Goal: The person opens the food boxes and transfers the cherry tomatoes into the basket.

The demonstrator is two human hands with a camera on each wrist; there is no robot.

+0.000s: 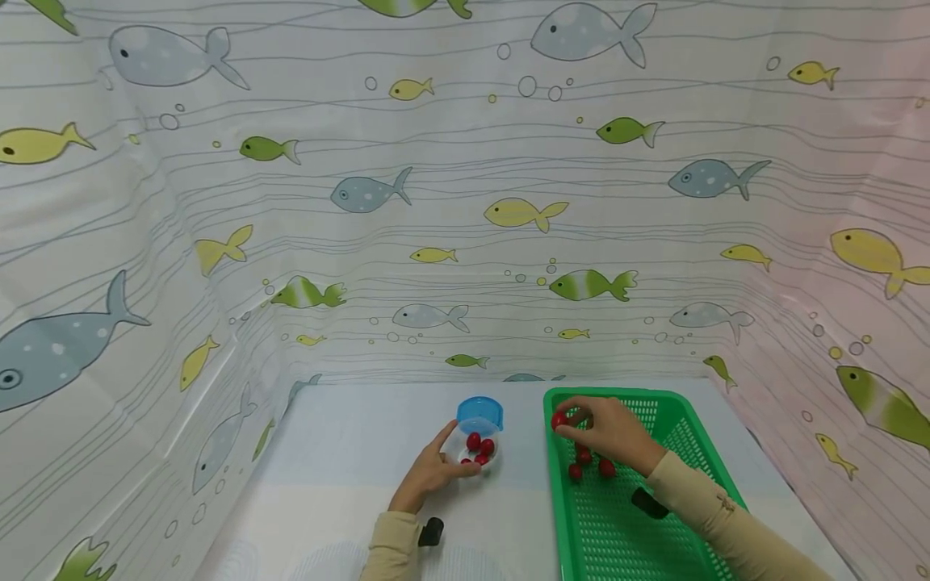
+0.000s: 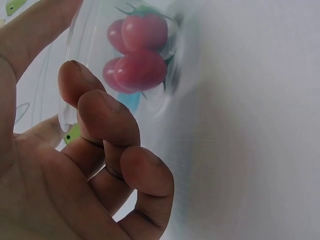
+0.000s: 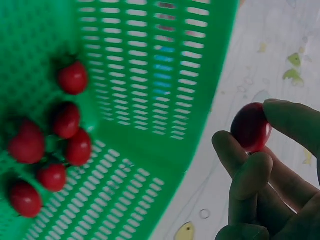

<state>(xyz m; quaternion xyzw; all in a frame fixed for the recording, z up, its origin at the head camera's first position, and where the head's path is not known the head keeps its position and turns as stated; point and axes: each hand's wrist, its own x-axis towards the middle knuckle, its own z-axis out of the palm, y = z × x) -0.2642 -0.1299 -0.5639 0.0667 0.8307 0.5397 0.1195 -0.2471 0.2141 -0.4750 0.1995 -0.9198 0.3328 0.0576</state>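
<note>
My left hand (image 1: 427, 478) holds a small clear plastic tub (image 1: 497, 458) on the table, thumb and index finger spread around its side. Several red cherry tomatoes (image 2: 141, 71) lie inside it, some with green stems in the left wrist view. Its blue lid (image 1: 480, 413) stands open at the far side. Between thumb and fingertips, my right hand (image 1: 612, 429) pinches one cherry tomato (image 3: 251, 127) over the left rim of a green basket (image 1: 603, 541). Below that hand, several more cherry tomatoes (image 3: 72, 78) lie on the basket floor.
White table surface (image 1: 327, 452) lies left of the tub, and a strip of it separates tub and basket. A fish-patterned sheet (image 1: 436, 242) hangs behind and along both sides. The basket's slotted wall (image 3: 137, 65) rises between its tomatoes and the tub.
</note>
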